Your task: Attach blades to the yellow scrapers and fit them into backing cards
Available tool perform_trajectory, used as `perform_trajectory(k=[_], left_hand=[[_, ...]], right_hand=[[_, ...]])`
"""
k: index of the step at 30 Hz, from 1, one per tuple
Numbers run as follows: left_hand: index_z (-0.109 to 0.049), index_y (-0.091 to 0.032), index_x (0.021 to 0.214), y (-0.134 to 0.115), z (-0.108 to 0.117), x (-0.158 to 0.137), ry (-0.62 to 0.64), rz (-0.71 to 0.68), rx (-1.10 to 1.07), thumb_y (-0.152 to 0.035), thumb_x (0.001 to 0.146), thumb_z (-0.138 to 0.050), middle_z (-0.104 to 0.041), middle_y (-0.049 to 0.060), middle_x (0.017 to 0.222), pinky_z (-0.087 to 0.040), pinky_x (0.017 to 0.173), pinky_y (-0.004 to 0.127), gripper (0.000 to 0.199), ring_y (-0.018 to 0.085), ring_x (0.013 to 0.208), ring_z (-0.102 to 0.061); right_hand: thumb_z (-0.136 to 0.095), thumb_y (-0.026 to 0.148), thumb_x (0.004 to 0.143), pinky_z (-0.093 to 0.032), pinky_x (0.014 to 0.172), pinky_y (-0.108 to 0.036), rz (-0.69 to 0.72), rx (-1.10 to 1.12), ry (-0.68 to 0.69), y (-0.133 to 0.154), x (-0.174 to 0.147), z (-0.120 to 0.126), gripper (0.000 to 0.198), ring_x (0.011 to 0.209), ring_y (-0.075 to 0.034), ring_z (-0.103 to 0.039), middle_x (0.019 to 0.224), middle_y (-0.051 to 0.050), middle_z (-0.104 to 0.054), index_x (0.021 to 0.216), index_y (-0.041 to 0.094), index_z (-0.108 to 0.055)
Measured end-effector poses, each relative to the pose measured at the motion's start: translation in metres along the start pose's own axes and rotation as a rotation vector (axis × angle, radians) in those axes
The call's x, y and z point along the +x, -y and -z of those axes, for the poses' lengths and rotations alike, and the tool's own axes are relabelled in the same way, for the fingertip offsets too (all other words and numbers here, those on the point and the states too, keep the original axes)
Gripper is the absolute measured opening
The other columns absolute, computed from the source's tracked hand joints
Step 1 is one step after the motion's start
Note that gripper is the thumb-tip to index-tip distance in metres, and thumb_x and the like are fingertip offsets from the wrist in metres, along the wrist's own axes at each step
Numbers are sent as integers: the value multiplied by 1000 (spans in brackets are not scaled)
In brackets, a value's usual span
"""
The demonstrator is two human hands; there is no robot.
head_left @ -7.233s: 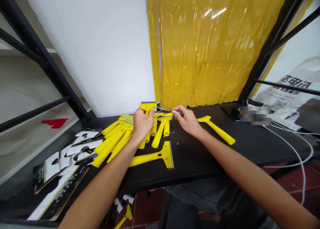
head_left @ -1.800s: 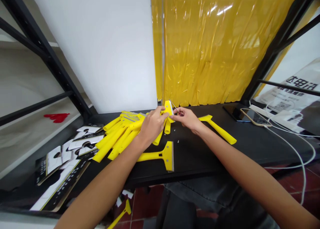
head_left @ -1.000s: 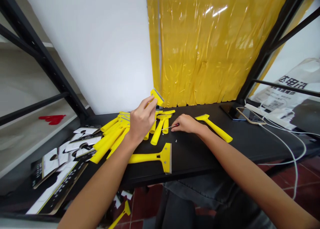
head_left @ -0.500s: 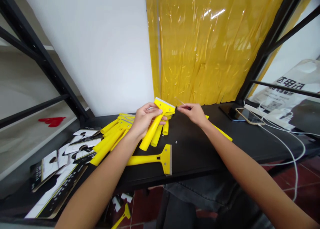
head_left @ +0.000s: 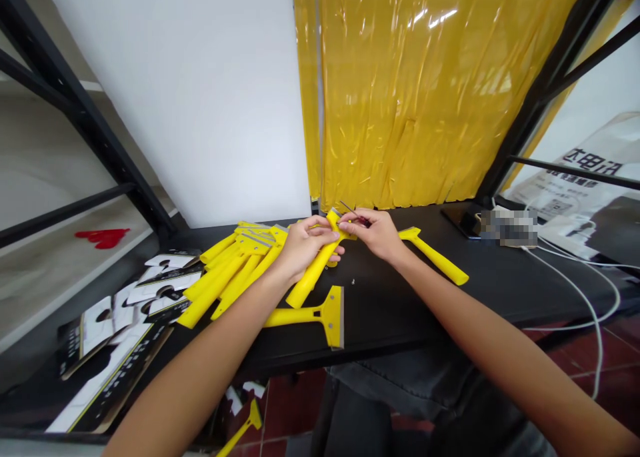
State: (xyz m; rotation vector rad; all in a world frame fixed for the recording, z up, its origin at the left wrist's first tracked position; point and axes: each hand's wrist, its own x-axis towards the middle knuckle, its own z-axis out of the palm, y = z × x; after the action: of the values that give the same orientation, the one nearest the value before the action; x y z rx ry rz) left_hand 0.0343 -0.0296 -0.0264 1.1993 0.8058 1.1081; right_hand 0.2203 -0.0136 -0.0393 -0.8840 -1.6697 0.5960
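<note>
My left hand is wrapped round the neck of a yellow scraper, its handle slanting down toward me. At the scraper's head my right hand is closed, fingertips against the head. A thin screwdriver with a dark reddish handle sits in the right hand, its shaft pointing up and left; whether those fingertips also pinch a small part is hidden. Below lies another yellow scraper, blade facing right. A tiny screw rests on the black tabletop.
Several yellow scrapers are heaped on the left, beside black-and-white cards. One more scraper lies on the right. Farther right are a phone and white cables. Black shelf posts flank the workplace.
My right hand has moved left onto the scraper's head. The held scraper has turned in my left hand, and its head now shows narrower.
</note>
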Motion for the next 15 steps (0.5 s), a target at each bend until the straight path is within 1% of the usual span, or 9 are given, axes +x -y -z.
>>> perform_trajectory(k=[4,7,11,15], left_hand=[[-59,-17,90,1,-1,-1,-1,-10,4,-16,70,-84,-71,5,81,-62,55,34,32,22,64,-74],[-59,-17,90,2,-1,-2,0,-11,12,-17,70,-85,-71,6,83,-63,56,35,33,21,63,-73],[-60,-17,91,4,0,-1,9,-31,19,-18,70,-85,-71,6,84,-63,55,35,32,23,65,-74],[-60,-17,91,7,2,2,17,-66,49,-19,71,-85,-70,5,84,-61,52,33,32,21,63,-73]], right_hand=[[-75,49,83,-40,65,-32,18,-20,-2,-2,0,0,26,67,-16,-48,73,-2,-62,86,23,-78],[-75,51,83,-39,65,-32,16,-29,2,-3,0,-1,28,68,-17,-47,72,-1,-59,86,23,-77],[-76,49,82,-36,64,-31,-11,8,4,-6,0,-2,27,64,-15,-43,67,3,-49,88,22,-74],[-79,48,80,-33,61,-29,-52,77,6,-11,0,-4,31,61,-13,-38,65,6,-39,89,21,-69]])
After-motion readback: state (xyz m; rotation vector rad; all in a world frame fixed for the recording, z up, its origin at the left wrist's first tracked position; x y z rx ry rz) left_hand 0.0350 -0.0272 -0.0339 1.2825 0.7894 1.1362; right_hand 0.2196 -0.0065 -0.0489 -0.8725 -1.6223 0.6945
